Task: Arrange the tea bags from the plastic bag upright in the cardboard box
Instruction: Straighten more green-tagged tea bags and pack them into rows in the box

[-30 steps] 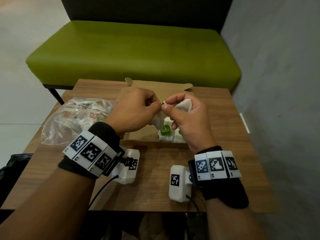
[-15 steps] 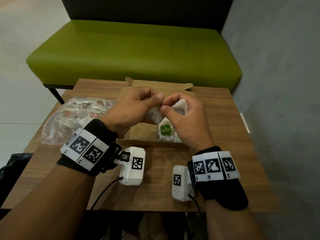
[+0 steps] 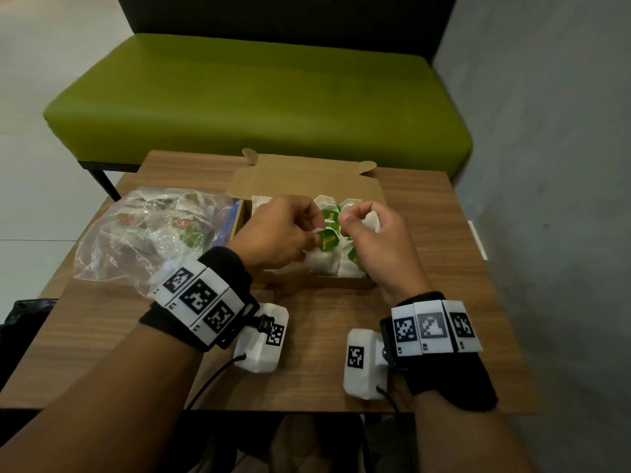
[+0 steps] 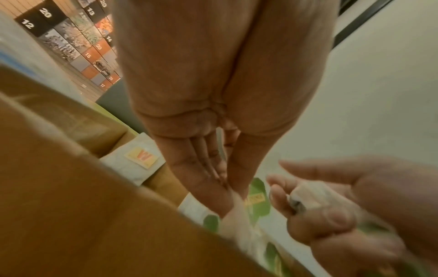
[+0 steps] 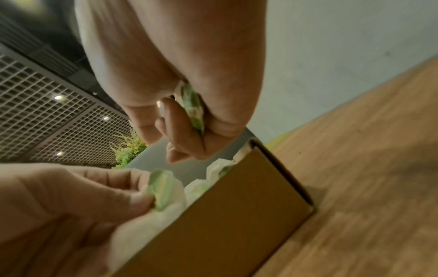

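Observation:
The open cardboard box (image 3: 345, 285) sits mid-table with several white tea bags (image 3: 329, 213) standing in its right half. My left hand (image 3: 312, 233) pinches a white tea bag with a green tag (image 3: 326, 241) just above the box's front part; the same pinch shows in the left wrist view on the tea bag (image 4: 237, 211). My right hand (image 3: 348, 220) is curled round another white tea bag (image 3: 371, 221), whose green tag (image 5: 193, 109) shows in the palm. The clear plastic bag (image 3: 143, 237) of tea bags lies left of the box.
The box lid (image 3: 300, 180) stands open at the back. One tea bag with an orange tag (image 4: 142, 157) lies in the box's left part. A green bench (image 3: 259, 104) stands behind the wooden table (image 3: 426, 254), with a grey wall to the right.
My hands, joined over the box before, have drawn slightly apart. The left hand now holds its own green-tagged bag lower, near the box's front row.

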A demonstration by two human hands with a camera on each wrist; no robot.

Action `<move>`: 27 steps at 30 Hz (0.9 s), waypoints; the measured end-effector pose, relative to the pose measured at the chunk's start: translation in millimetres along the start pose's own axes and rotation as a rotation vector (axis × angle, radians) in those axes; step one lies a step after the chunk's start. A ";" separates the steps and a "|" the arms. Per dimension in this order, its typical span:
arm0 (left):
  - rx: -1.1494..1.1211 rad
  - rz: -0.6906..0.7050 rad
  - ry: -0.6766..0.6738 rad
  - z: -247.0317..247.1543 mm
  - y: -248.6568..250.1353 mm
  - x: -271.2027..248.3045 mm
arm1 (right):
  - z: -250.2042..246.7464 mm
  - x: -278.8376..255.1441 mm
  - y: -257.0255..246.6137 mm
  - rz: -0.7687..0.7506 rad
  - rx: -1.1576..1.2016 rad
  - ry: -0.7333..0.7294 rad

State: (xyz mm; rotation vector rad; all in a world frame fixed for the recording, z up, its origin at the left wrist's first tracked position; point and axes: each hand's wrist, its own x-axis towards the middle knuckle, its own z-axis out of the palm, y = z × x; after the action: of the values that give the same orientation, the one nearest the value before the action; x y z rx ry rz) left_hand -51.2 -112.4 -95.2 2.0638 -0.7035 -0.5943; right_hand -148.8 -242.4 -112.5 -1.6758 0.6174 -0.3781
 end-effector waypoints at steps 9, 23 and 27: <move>0.334 -0.004 -0.013 11.8 -10.1 5.2 | -8.4 -1.1 -16.5 0.274 0.675 -0.104; 0.405 -0.030 -0.035 11.0 -11.4 6.8 | -9.6 -0.5 -10.1 0.275 0.668 -0.099; 0.387 -0.044 -0.064 2.8 -8.4 4.3 | -12.9 1.3 -6.3 0.284 0.640 -0.054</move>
State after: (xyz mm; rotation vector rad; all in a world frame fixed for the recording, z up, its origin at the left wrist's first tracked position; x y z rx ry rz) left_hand -47.6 -112.9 -104.3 2.4305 -0.8660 -0.5860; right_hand -153.8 -252.8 -103.9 -0.9696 0.6040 -0.2832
